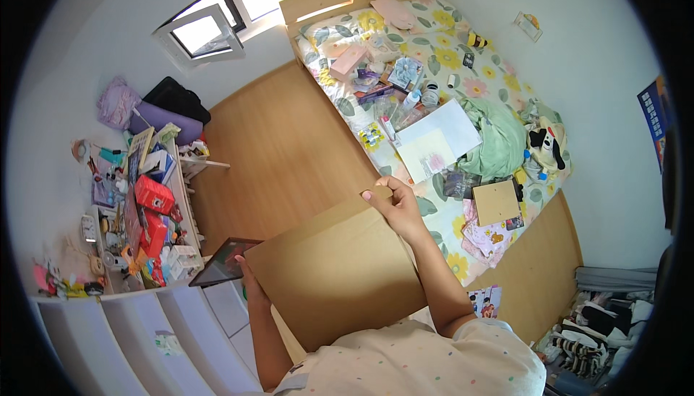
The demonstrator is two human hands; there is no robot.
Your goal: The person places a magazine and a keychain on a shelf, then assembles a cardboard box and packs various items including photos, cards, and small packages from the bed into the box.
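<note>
In front of my body I hold a large, flat brown cardboard piece (336, 273); whether it is a box or a folder I cannot tell. My right hand (396, 212) grips its far right corner, thumb on top, beside a small rounded brown tab (381, 192). At its left edge is my left hand (253, 284), pressed along the side with some fingers hidden. Just beyond the left hand's fingertips is a dark-framed flat panel (223, 263), tilted; I cannot tell whether the hand touches it.
A bed (473, 269) with flowered bedding bears white sheets (448, 128), a green cloth (495, 139) and a brown board (496, 203). Left stands a cluttered desk (186, 208) with red boxes (153, 195), near white shelving (137, 324). Clothes (596, 331) are piled at the lower right.
</note>
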